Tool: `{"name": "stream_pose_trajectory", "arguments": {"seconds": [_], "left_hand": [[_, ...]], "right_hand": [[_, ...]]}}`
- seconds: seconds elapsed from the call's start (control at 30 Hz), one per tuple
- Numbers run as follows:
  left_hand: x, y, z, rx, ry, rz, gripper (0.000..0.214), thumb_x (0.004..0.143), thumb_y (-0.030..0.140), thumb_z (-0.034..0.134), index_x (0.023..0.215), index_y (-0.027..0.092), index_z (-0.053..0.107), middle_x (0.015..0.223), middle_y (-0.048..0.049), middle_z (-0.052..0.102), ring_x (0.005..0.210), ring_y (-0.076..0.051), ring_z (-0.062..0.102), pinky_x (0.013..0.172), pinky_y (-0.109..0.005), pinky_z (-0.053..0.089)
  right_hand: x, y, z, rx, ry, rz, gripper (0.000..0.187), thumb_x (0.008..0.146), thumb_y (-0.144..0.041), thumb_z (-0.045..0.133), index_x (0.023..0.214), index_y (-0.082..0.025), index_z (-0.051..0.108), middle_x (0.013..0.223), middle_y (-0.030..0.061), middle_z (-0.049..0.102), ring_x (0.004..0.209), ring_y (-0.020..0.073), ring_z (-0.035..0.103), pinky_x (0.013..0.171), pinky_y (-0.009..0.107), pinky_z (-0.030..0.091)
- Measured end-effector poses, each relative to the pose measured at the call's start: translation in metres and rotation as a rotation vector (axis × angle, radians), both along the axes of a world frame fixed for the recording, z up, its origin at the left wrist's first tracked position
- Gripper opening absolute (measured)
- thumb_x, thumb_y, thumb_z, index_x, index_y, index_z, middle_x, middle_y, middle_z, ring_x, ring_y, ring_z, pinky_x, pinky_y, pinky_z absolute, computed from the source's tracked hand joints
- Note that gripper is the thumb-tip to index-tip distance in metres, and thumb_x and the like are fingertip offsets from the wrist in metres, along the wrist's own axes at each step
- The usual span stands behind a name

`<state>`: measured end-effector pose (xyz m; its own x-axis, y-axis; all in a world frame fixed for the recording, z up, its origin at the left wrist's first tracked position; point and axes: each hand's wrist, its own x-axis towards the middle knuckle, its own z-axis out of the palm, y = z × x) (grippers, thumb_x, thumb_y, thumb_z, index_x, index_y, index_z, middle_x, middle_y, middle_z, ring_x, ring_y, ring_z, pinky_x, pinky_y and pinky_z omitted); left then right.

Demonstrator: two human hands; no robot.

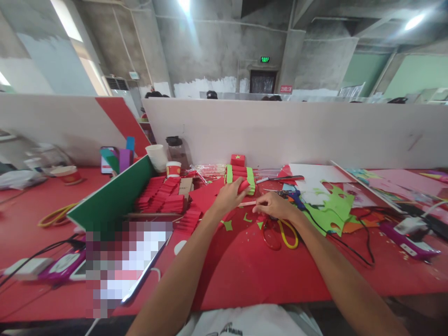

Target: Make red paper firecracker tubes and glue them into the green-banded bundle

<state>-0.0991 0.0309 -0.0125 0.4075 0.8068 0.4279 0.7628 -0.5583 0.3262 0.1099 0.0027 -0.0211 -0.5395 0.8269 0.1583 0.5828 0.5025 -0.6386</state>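
Observation:
My left hand (228, 199) is closed around a small red paper roll (244, 186), just in front of a bundle of red rolls (240, 173) bound with bright green bands. To its right, my right hand (272, 206) has its fingers pinched at the end of a thin pale strip (247, 204), which reaches toward the left hand. Below the right hand lie scissors (289, 234) with red and yellow handles; their blades are not clearly visible. A small red box with a yellow star (238, 160) sits behind the bundle.
Stacks of folded red pieces (163, 193) lie left beside a green board (110, 193). A tablet (140, 261) is at front left. A blue-handled tool (297, 199), green paper scraps (332, 205) and a power strip (409, 240) with cables lie right. A white partition (297, 133) stands behind.

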Motion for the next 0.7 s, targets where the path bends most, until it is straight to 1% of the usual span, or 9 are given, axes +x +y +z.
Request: {"name": "stream_pose_trajectory", "arguments": {"seconds": [0.07, 0.13, 0.17, 0.23, 0.3, 0.37, 0.47, 0.57, 0.7], "left_hand": [[0.0, -0.001, 0.001, -0.014, 0.014, 0.006, 0.033, 0.097, 0.048, 0.038, 0.109, 0.022, 0.054, 0.087, -0.0071, 0.07, 0.084, -0.025, 0.068, 0.065, -0.027, 0.041], [0.0, -0.001, 0.003, -0.033, 0.028, 0.007, 0.033, 0.097, 0.048, 0.038, 0.11, 0.022, 0.054, 0.087, -0.0073, 0.071, 0.085, -0.025, 0.069, 0.066, -0.027, 0.041], [0.0, -0.001, 0.003, -0.038, 0.034, 0.009, 0.033, 0.097, 0.048, 0.038, 0.11, 0.022, 0.054, 0.088, -0.0074, 0.071, 0.086, -0.025, 0.069, 0.066, -0.027, 0.042], [0.0, -0.002, 0.003, -0.033, 0.046, 0.006, 0.031, 0.097, 0.047, 0.039, 0.109, 0.022, 0.054, 0.09, -0.0075, 0.071, 0.087, -0.025, 0.069, 0.066, -0.027, 0.041], [0.0, -0.003, 0.002, -0.02, 0.061, -0.019, 0.029, 0.097, 0.046, 0.04, 0.108, 0.023, 0.053, 0.093, -0.0076, 0.071, 0.088, -0.025, 0.069, 0.065, -0.027, 0.041], [0.001, -0.004, 0.0, -0.006, 0.081, -0.051, 0.027, 0.097, 0.046, 0.04, 0.108, 0.023, 0.052, 0.096, -0.0074, 0.071, 0.089, -0.025, 0.069, 0.064, -0.026, 0.04], [0.002, -0.005, -0.003, 0.016, 0.121, -0.064, 0.029, 0.098, 0.047, 0.038, 0.11, 0.023, 0.049, 0.098, -0.0078, 0.071, 0.088, -0.026, 0.069, 0.064, -0.026, 0.04], [0.003, -0.005, -0.004, 0.033, 0.153, -0.057, 0.03, 0.099, 0.047, 0.035, 0.112, 0.023, 0.047, 0.1, -0.009, 0.071, 0.087, -0.026, 0.069, 0.063, -0.027, 0.039], [0.003, -0.006, -0.004, 0.026, 0.165, -0.04, 0.028, 0.1, 0.044, 0.035, 0.114, 0.023, 0.045, 0.101, -0.0097, 0.07, 0.087, -0.026, 0.069, 0.064, -0.027, 0.04]], "right_hand": [[0.003, 0.001, 0.0, -0.019, 0.006, 0.061, 0.027, 0.093, -0.035, 0.053, 0.082, -0.018, 0.071, 0.064, 0.0003, 0.069, 0.058, 0.0142, 0.062, 0.058, 0.024, 0.044], [0.007, 0.004, 0.001, 0.001, 0.02, 0.098, 0.025, 0.095, -0.025, 0.046, 0.095, -0.02, 0.07, 0.073, 0.0013, 0.073, 0.066, 0.0153, 0.065, 0.065, 0.026, 0.047], [0.009, 0.005, 0.002, 0.031, 0.034, 0.091, 0.024, 0.094, -0.021, 0.045, 0.1, -0.02, 0.069, 0.076, 0.0017, 0.074, 0.068, 0.0156, 0.066, 0.067, 0.026, 0.048], [0.011, 0.006, 0.004, 0.128, 0.097, 0.015, 0.024, 0.091, -0.017, 0.046, 0.105, -0.02, 0.066, 0.084, 0.0031, 0.074, 0.074, 0.0164, 0.067, 0.07, 0.028, 0.049], [0.011, 0.006, 0.006, 0.242, 0.19, -0.096, 0.023, 0.09, -0.02, 0.051, 0.108, -0.02, 0.065, 0.094, 0.0054, 0.074, 0.081, 0.0179, 0.068, 0.071, 0.029, 0.051], [0.008, 0.005, 0.007, 0.334, 0.273, -0.161, 0.027, 0.09, -0.027, 0.056, 0.116, -0.021, 0.064, 0.108, 0.0076, 0.072, 0.092, 0.02, 0.068, 0.075, 0.03, 0.052], [0.0, 0.003, 0.005, 0.429, 0.305, -0.164, 0.038, 0.089, -0.034, 0.062, 0.125, -0.024, 0.063, 0.122, 0.0078, 0.068, 0.105, 0.0224, 0.065, 0.085, 0.034, 0.054], [-0.006, 0.003, 0.0, 0.505, 0.297, -0.163, 0.037, 0.088, -0.036, 0.064, 0.123, -0.024, 0.066, 0.123, 0.0076, 0.069, 0.113, 0.0238, 0.063, 0.095, 0.037, 0.051], [-0.008, 0.005, -0.004, 0.535, 0.289, -0.162, 0.038, 0.089, -0.036, 0.064, 0.126, -0.026, 0.066, 0.125, 0.0071, 0.068, 0.117, 0.0243, 0.062, 0.1, 0.039, 0.049]]}}
